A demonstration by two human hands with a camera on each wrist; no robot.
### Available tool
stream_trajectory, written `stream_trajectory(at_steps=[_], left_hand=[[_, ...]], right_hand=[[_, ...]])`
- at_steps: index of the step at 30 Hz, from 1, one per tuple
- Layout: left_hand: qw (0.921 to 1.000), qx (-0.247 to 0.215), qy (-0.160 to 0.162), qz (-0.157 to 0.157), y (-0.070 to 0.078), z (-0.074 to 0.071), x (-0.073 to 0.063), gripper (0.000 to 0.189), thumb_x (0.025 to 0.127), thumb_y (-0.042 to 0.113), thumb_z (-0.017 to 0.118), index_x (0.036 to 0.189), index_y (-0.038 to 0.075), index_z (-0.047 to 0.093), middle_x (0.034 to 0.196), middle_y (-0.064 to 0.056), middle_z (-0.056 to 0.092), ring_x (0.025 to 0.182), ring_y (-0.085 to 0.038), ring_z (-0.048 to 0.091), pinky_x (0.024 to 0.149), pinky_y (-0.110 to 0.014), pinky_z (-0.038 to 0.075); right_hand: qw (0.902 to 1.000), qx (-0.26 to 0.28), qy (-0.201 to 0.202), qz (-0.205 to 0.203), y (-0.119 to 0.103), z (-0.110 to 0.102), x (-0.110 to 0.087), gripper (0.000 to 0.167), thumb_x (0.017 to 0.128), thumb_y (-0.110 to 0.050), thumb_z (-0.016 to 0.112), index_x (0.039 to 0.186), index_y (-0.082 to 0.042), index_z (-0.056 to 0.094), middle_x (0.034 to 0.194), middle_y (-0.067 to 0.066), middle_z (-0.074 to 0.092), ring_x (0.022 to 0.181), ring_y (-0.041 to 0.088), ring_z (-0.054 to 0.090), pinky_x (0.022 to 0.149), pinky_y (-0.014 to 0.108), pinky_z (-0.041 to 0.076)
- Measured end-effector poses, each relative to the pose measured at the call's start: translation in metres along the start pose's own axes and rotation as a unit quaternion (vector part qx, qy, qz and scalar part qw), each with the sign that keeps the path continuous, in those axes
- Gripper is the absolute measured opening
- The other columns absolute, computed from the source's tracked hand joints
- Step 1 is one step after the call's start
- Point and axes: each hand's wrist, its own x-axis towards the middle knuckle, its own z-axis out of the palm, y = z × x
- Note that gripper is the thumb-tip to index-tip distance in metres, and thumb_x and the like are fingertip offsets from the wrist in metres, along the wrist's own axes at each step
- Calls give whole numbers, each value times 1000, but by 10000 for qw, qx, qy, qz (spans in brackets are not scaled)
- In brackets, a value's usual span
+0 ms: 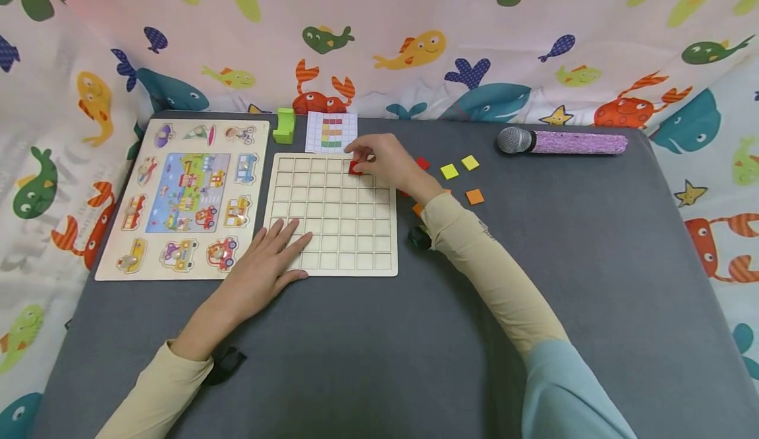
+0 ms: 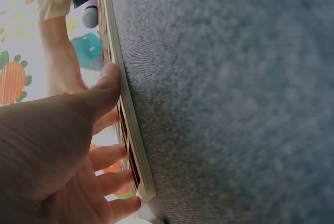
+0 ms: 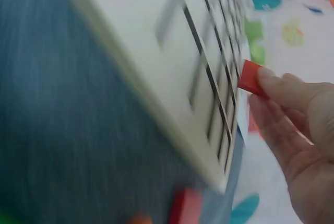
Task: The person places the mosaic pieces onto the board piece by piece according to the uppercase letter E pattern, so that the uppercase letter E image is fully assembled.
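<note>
While the left hand [image 1: 267, 261] lies with fingers spread on the near left corner of a gridded wooden board [image 1: 356, 228], a person's right hand [image 1: 384, 160] pinches a red tile [image 1: 354, 169] at its fingertips over the far row, right of centre.

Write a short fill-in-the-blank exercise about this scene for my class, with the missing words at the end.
1. The right grip pinches a small tile coloured ____.
2. As the person sees it, the picture puzzle lies to the ____ of the grid board.
3. The long thing with a round grey head, to the right of the loose tiles, is a ____.

Missing words: red; left; microphone.
</note>
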Motion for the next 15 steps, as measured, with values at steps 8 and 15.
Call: stream_trajectory(at_steps=[8, 15], left_hand=[[10000, -19, 47, 26, 0, 0, -1, 64, 95, 31, 64, 149, 7, 41, 158, -22, 26, 145, -44, 18, 116, -59, 15], [9995, 15, 269, 142, 0, 2, -2, 63, 94, 29, 65, 149, 6, 42, 156, -24, 28, 144, -45, 21, 115, -59, 16]], right_hand=[[9991, 12, -131, -405, -25, 32, 19, 29, 88, -4, 72, 117, 0, 69, 95, 7, 68, 90, 16, 61, 78, 25, 49], [9990, 166, -157, -382, -26, 48, 28, 27, 89, -4, 71, 116, -1, 69, 97, 6, 68, 92, 15, 60, 83, 24, 49]])
